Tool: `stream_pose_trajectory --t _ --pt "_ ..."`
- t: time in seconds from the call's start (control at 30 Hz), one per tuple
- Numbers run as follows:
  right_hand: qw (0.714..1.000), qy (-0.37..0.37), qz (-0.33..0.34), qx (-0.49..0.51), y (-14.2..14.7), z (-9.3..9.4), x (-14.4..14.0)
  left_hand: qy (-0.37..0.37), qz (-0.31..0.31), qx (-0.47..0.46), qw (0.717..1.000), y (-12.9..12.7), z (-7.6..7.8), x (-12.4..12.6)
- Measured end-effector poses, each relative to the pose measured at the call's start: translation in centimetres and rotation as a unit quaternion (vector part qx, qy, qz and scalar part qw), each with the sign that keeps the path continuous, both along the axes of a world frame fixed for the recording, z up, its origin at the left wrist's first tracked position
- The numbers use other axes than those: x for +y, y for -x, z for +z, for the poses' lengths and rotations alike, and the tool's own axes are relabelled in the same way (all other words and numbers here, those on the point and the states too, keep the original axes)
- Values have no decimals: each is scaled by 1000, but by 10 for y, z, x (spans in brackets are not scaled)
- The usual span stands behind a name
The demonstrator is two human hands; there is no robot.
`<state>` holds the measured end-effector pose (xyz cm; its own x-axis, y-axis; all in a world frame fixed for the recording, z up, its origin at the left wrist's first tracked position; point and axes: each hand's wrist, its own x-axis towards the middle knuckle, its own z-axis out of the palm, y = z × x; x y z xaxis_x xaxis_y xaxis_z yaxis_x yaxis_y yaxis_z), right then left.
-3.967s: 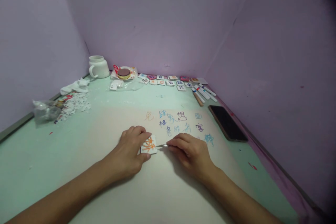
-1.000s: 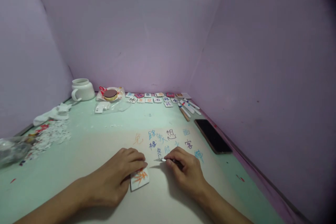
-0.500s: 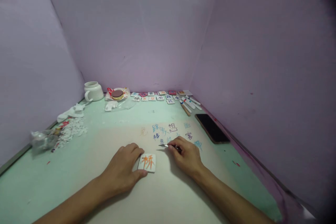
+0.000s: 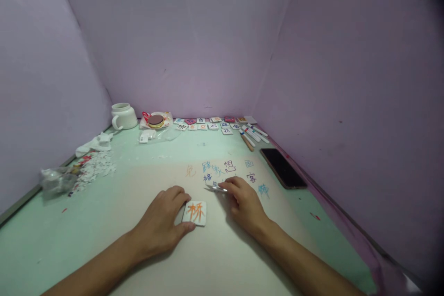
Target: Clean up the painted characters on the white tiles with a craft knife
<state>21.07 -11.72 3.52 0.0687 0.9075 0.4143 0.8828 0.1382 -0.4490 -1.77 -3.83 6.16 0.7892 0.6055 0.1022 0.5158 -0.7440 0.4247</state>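
While the left hand (image 4: 162, 223) is steadying a white square tile (image 4: 195, 213) on the near middle of the pale green table (image 4: 45, 249), the right hand (image 4: 247, 202) is holding a slim, pointed metal tool (image 4: 218, 188) just beyond it, to the right. The left thumb is pressing at the tile's near edge and the forefinger is touching its far left corner, so those fingers are grasping it from the left side. An orange character is showing on its face. The right fingers are pinching the tool, whose tip is pointing left and is staying apart from the tile.

Beyond the hands, handwritten characters (image 4: 229, 165) in orange, blue and purple are covering part of the surface, a few of them hiding behind the right hand. A dark phone (image 4: 284, 168) is lying to the right, and several markers (image 4: 253, 133) are clustering past its far end. Small character tiles (image 4: 212, 126) are lining the far edge, below the purple wall (image 4: 194, 37). To the far left, a white mug (image 4: 125, 115) is standing near a round tin (image 4: 156, 121). White scraps (image 4: 96, 170) are spreading along the left side, beside a clear plastic bag (image 4: 58, 181).
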Motion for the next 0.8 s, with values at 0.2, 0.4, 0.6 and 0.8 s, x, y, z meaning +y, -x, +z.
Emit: stream_pose_trajectory --t 0.2,0.4,0.6,0.8 --pt "999 39 4 -36 2 4 1 -12 -3 -4 1000 1 -2 0" --pt "999 41 -6 -34 4 4 1 -27 -4 -7 1000 2 -4 1" --pt "999 35 -7 -33 4 2 2 -32 -7 -12 999 4 -8 2" --pt "999 39 3 -37 3 1 2 -32 -18 -7 999 2 -4 2"
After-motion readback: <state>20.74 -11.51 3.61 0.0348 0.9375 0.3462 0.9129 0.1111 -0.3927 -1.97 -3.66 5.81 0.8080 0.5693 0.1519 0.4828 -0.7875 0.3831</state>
